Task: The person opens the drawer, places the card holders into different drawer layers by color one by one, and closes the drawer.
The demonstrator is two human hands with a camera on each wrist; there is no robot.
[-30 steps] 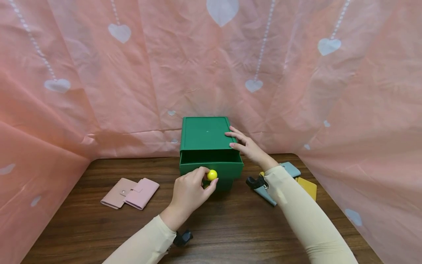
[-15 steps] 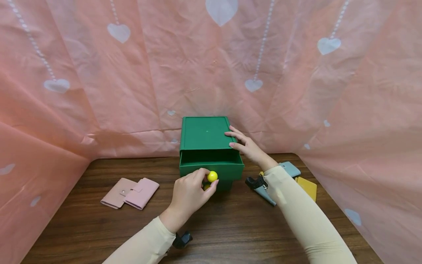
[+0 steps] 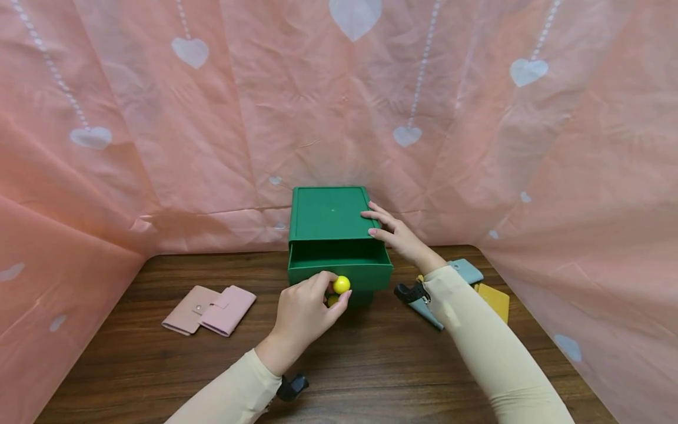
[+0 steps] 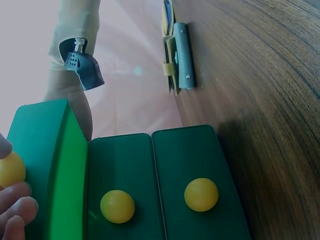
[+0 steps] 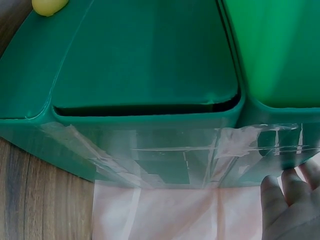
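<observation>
A green drawer cabinet point(image 3: 331, 212) stands at the back of the table, its top drawer point(image 3: 373, 277) partly pulled out. The drawer's round yellow knob point(image 3: 342, 285) is pinched between the thumb and index finger of my left hand point(image 3: 302, 306). In the left wrist view, two lower drawers, each with a yellow knob point(image 4: 117, 206), sit pushed in. My right hand point(image 3: 402, 238) rests on the cabinet's top right edge with its fingers spread. The right wrist view shows its fingers point(image 5: 295, 187) against the cabinet's side, which has clear tape across it.
Two pink wallets point(image 3: 230, 309) overlap on the table's left. Under and beside the right forearm lie blue wallets point(image 3: 466, 271) and a yellow wallet point(image 3: 494, 301). A pink curtain point(image 3: 249, 118) with hearts hangs right behind the cabinet and along both sides.
The top drawer has slid slightly farther out toward me, with my left hand moving along on its knob. My right hand stays in place on the cabinet.
</observation>
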